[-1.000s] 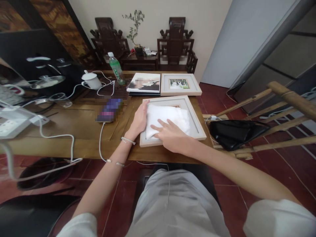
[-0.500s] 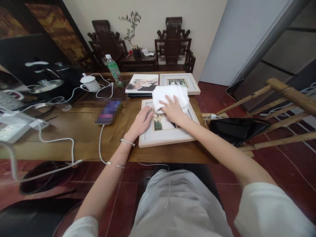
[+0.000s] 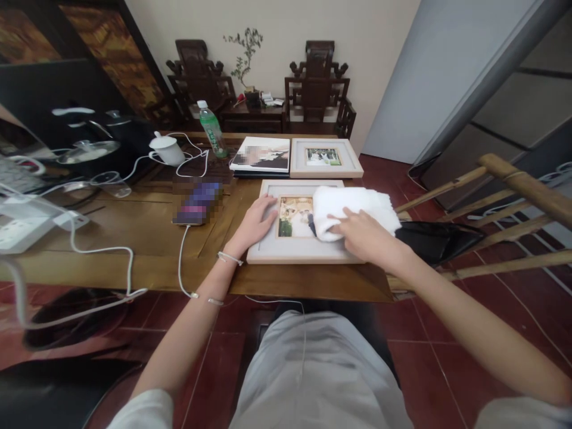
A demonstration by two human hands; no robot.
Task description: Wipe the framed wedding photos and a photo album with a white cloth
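A light wooden picture frame (image 3: 304,256) lies flat near the table's front edge, a small photo (image 3: 292,219) set inside its wide pale mat. My left hand (image 3: 258,223) rests with outstretched fingers on the frame's left side. Bunched under my right hand (image 3: 364,235) is a folded white towel (image 3: 353,202), which covers the frame's right part and reaches past its right edge. The right fingers bend into the towel's near side, and some fingertips are hidden there.
Behind lie a second picture frame (image 3: 328,170) and a stack topped by a white-edged photo panel (image 3: 263,164). Leftward are a phone (image 3: 199,202) on a cable, a green bottle (image 3: 213,131), a lidded white cup (image 3: 167,149) and a power strip (image 3: 27,226). A wooden chair (image 3: 522,185) stands right.
My right hand and the towel have moved right and toward me, from the frame's far middle to its right side, uncovering more of the photo. My left hand stays nearly in place.
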